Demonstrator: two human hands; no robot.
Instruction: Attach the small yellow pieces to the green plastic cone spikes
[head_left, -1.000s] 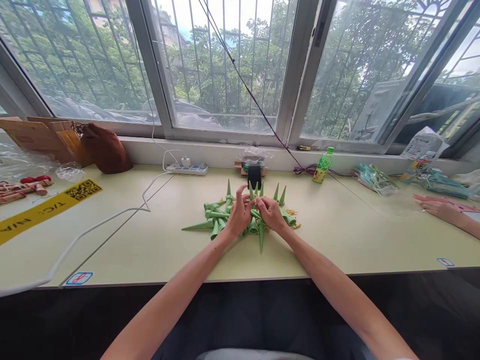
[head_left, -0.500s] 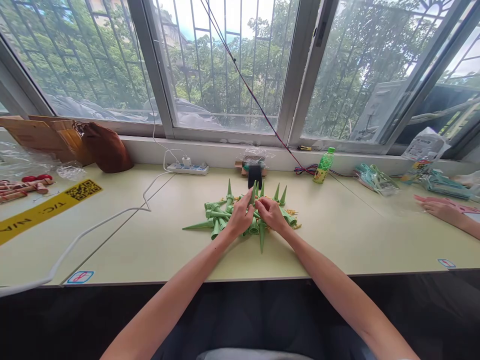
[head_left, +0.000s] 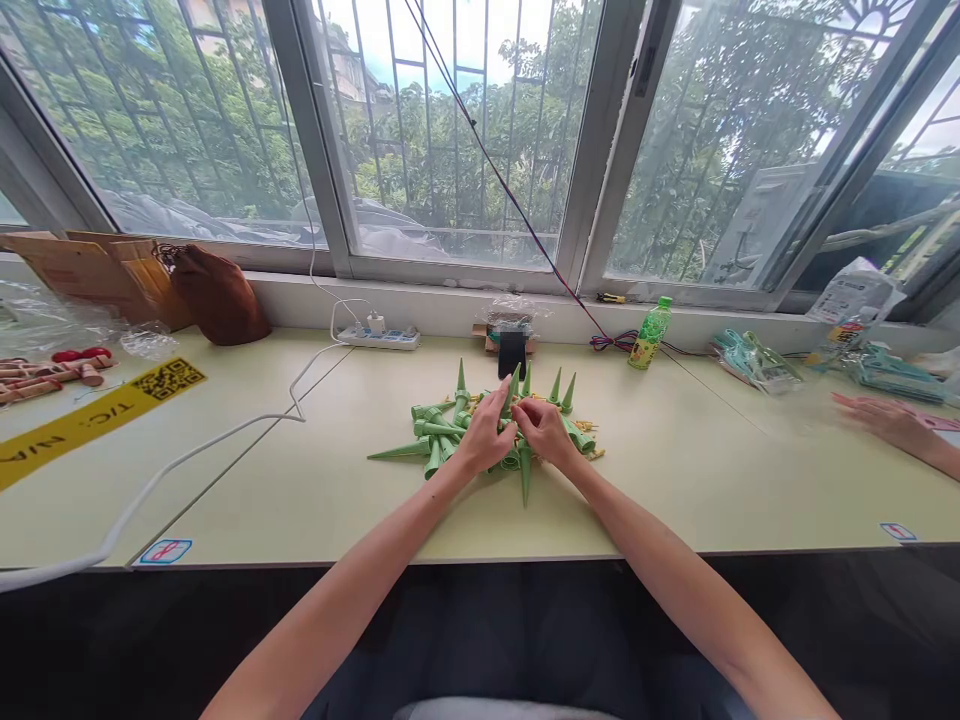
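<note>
My left hand (head_left: 486, 432) is closed around a green plastic spike (head_left: 514, 384), whose point slants up toward the window. Against the lower part of that spike, my right hand (head_left: 544, 430) has its thumb and fingers pinched together. What they grip is too small and too covered to make out. Around and under both hands lies a pile of similar hollow green spikes (head_left: 426, 449), some on their sides and several upright with points up. Small yellow plastic pieces (head_left: 588, 430) are scattered at the pile's right side.
Behind the pile are a phone (head_left: 512, 354) and a power strip (head_left: 382, 339). A green bottle (head_left: 651, 334) stands right of them. A white cable (head_left: 217, 428) crosses the table's left side. At far right another person's hand (head_left: 885, 420) is over pink items.
The spike in my left hand leans a little further to the right. My hands otherwise stay almost in place. At far right the other person's hand has moved slightly and is blurred.
</note>
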